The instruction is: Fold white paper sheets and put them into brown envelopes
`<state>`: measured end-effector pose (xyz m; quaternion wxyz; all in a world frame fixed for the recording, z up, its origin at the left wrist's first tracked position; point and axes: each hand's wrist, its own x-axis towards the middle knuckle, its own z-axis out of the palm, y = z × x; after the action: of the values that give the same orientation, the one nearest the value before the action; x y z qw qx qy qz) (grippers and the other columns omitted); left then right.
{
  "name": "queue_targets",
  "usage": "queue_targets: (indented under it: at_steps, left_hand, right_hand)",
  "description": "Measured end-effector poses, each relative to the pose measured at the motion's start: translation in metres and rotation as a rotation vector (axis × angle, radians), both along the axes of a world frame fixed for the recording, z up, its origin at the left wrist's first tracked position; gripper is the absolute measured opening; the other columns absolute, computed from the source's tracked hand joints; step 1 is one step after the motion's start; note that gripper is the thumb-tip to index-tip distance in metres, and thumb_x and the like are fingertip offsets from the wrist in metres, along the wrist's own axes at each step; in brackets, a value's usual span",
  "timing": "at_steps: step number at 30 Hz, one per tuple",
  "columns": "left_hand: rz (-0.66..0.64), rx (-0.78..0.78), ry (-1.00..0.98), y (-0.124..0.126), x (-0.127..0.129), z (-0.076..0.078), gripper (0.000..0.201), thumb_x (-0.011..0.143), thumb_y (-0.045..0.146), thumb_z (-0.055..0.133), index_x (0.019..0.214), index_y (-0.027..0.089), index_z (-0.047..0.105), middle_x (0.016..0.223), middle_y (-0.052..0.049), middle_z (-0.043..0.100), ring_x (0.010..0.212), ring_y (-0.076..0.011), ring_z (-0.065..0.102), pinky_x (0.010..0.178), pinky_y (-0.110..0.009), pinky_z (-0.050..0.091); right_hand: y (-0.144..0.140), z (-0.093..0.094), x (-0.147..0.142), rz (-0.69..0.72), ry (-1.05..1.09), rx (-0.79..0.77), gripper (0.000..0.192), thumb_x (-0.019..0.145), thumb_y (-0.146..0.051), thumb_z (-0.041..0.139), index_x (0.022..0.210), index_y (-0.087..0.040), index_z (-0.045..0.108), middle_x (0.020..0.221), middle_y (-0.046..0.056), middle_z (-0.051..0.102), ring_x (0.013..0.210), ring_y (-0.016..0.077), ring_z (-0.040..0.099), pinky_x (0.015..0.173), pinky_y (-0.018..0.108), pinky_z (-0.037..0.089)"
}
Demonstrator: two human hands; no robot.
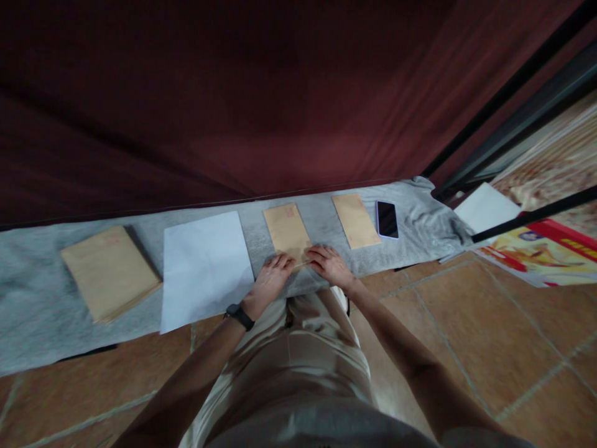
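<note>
A brown envelope [286, 231] lies on the grey cloth [37, 311] straight ahead of me. My left hand [271, 278] and my right hand [330, 264] both press on its near edge, fingertips on the paper, thumbs close together. A black watch sits on my left wrist. Left of the envelope lies a stack of white paper [203, 267]. Further left is a pile of brown envelopes [108, 271]. To the right lies a single brown envelope [355, 220], with a dark phone [387, 219] beside it.
A dark red curtain [233, 93] hangs right behind the cloth-covered surface. At the right are a white sheet [486, 208], colourful printed packaging [545, 252] and black metal bars [527, 218]. The floor is brown tile [489, 323].
</note>
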<state>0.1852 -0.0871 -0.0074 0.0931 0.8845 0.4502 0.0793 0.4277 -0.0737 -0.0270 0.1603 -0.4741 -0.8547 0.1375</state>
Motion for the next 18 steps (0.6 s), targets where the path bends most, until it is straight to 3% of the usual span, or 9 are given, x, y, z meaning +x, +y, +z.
queue_targets:
  at_steps: [9,18]
  left_hand:
    - [0.002,0.034,0.074,-0.0018,0.0015,0.0031,0.042,0.094,0.007,0.05,0.131,0.024,0.061,0.133,-0.01,0.062,0.118,-0.0271,0.059,0.096,-0.04,0.05]
    - [-0.028,0.061,0.12,-0.0015,0.0009,0.0063,0.039,0.097,0.014,0.049,0.134,0.025,0.059,0.131,-0.009,0.063,0.118,-0.0253,0.059,0.098,-0.039,0.05]
  right_hand:
    - [-0.0009,0.0036,0.0041,0.088,-0.112,0.06,0.037,0.105,-0.036,0.053,0.138,-0.023,0.062,0.144,0.01,0.06,0.119,0.0254,0.06,0.105,0.042,0.045]
    - [-0.0021,0.0026,0.0064,0.136,-0.194,0.139,0.035,0.1,-0.014,0.055,0.133,-0.023,0.064,0.138,0.008,0.065,0.115,0.023,0.063,0.099,0.039,0.049]
